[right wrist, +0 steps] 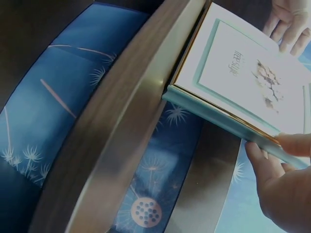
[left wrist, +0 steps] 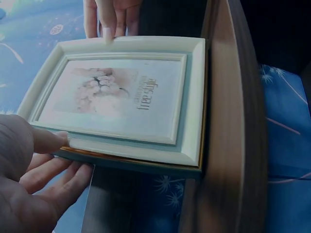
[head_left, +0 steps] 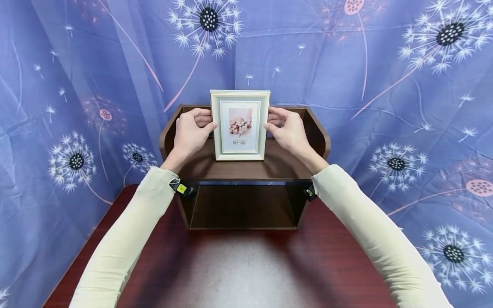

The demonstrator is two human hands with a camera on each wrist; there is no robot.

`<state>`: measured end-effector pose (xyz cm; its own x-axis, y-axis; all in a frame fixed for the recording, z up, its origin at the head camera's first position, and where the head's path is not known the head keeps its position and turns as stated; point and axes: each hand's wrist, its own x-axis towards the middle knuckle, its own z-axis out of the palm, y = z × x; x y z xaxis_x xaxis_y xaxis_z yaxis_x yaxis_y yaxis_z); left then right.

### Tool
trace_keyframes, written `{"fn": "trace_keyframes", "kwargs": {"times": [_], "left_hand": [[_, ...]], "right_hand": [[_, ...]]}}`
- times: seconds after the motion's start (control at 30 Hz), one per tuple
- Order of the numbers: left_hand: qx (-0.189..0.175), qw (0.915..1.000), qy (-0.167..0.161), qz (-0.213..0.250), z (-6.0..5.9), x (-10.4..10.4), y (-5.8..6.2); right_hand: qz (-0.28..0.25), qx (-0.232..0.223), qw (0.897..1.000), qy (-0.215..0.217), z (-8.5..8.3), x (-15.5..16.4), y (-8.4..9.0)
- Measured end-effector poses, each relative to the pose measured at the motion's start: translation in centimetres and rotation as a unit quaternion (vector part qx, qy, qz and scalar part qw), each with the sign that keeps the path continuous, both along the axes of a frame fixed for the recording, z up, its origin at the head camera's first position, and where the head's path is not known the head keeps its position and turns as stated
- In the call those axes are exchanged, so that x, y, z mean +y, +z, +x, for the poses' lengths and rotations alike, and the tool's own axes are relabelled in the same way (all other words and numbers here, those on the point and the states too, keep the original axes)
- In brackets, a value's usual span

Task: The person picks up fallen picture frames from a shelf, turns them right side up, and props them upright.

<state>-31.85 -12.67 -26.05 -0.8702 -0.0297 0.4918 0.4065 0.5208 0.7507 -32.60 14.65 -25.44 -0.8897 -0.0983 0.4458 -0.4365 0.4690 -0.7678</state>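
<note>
A white and pale-green picture frame (head_left: 240,154) with a flower print stands upright on the upper board of a dark brown shelf (head_left: 246,170). My left hand (head_left: 194,131) pinches its left edge, thumb on the front and fingers behind. On the opposite edge my right hand (head_left: 288,128) grips the same way. In the left wrist view the frame's bottom edge (left wrist: 200,111) is at the shelf board (left wrist: 223,121). The right wrist view shows my right thumb (right wrist: 294,144) on the frame's front border, with fingers at the back.
The shelf has raised, rounded side panels (head_left: 321,136) and a lower compartment (head_left: 242,207). It stands on a reddish-brown table (head_left: 239,265). Behind and on both sides hangs a blue dandelion-print cloth (head_left: 131,55).
</note>
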Motion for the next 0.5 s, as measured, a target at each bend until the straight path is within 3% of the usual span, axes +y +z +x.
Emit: {"fn": "trace_keyframes", "kwargs": {"times": [0.23,0.5], "left_hand": [[0.023,0.9997,-0.003,-0.010,0.2,-0.2,-0.5],[0.055,0.9981,0.000,-0.029,1.4,-0.3,-0.9]], "right_hand": [[-0.008,0.009,1.000,0.013,0.2,0.3,-0.4],[0.008,0.005,0.999,0.046,0.7,1.0,-0.4]]}}
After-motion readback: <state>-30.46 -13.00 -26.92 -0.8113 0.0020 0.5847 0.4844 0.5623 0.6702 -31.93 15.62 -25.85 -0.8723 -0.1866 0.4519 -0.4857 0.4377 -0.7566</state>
